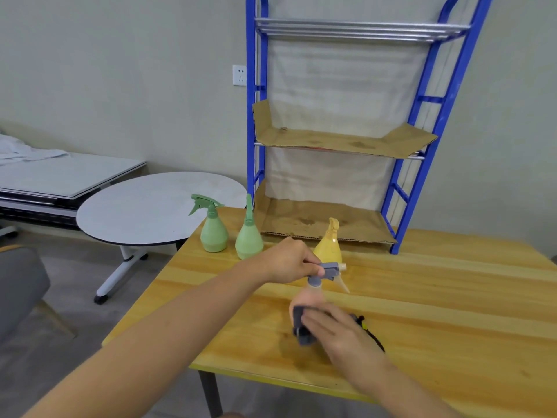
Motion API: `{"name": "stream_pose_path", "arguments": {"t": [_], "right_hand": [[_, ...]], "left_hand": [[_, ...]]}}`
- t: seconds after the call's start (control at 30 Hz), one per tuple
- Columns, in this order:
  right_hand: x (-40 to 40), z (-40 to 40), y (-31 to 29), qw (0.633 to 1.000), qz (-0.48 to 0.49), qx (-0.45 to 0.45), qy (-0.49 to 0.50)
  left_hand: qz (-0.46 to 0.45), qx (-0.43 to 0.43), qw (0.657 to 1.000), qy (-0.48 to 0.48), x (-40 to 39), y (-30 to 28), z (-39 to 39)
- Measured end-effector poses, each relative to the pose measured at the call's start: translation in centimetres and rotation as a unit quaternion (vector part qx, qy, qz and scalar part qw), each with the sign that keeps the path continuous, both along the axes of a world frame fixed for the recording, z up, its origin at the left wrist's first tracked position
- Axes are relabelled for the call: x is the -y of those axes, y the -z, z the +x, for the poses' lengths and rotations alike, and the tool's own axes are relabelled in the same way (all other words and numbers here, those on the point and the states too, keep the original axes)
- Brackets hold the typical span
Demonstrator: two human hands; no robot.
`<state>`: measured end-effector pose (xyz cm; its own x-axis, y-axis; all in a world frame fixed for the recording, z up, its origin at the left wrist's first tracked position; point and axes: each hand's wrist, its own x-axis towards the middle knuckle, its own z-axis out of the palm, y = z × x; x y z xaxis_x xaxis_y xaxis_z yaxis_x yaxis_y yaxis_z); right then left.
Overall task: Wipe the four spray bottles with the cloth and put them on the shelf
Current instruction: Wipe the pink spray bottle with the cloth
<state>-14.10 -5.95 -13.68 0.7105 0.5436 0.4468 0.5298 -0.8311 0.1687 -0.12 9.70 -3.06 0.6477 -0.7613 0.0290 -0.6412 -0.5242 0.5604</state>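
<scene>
Wooden table [422, 297], left hand [289, 262] gripping bottle [313, 292], right hand [337, 330] pressing cloth [301, 324]

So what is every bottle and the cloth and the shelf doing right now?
Peach bottle: held by its grey spray head in the left hand.
Cloth: pressed on that bottle by the right hand.
Two green bottles: upright on the table.
Yellow bottle: upright.
Shelf: no bottles yet.

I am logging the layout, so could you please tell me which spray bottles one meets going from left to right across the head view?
Green bottle with sideways trigger → second green bottle → peach bottle with grey sprayer, held by both hands → yellow bottle.
</scene>
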Motion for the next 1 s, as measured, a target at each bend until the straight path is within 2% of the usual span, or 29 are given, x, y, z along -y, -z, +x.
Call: {"name": "stream_pose_path", "arguments": {"t": [0.07,0.1,0.2,0.27,0.4,0.47,0.6,0.77,0.83,0.9,1.0], "right_hand": [[0.6,0.9,-0.8,0.994,0.095,0.036,0.041],[0.5,1.0,-0.6,0.993,0.103,0.037,0.05],[0.0,-0.1,2.0,0.999,-0.033,-0.014,0.001],[0.1,-0.5,2.5,0.998,-0.048,-0.03,-0.024],[0.9,1.1,-0.3,0.987,0.144,0.049,0.056],[0.9,0.8,-0.5,0.986,0.135,0.053,0.083],[0.3,-1.1,1.6,0.995,0.082,-0.035,0.049],[1.0,0.5,-0.9,0.961,0.255,0.02,0.106],[0.5,0.4,-0.1,0.965,0.225,0.007,0.134],[-0.1,-0.4,1.3,0.967,0.197,-0.053,0.151],[0.0,0.1,1.0,0.946,0.268,-0.067,0.167]], "left_hand": [[-0.001,0.007,1.0,0.001,0.0,0.3,0.2],[-0.002,0.006,1.0,0.0,0.0,0.4,0.3],[-0.005,0.008,1.0,-0.003,-0.1,0.6,0.3],[-0.008,0.01,1.0,-0.002,-0.1,0.5,0.3],[-0.005,0.019,1.0,-0.001,0.0,0.5,0.4],[-0.008,0.03,1.0,0.002,0.0,0.7,0.4],[-0.033,0.047,0.998,0.01,-0.2,1.1,0.5],[-0.047,0.05,0.998,0.003,-0.4,1.5,0.4],[-0.05,0.047,0.998,-0.005,-0.4,1.8,0.5],[-0.051,0.039,0.998,-0.012,-0.7,2.1,0.7],[-0.059,0.024,0.998,-0.013,-1.0,2.2,0.9]]}}
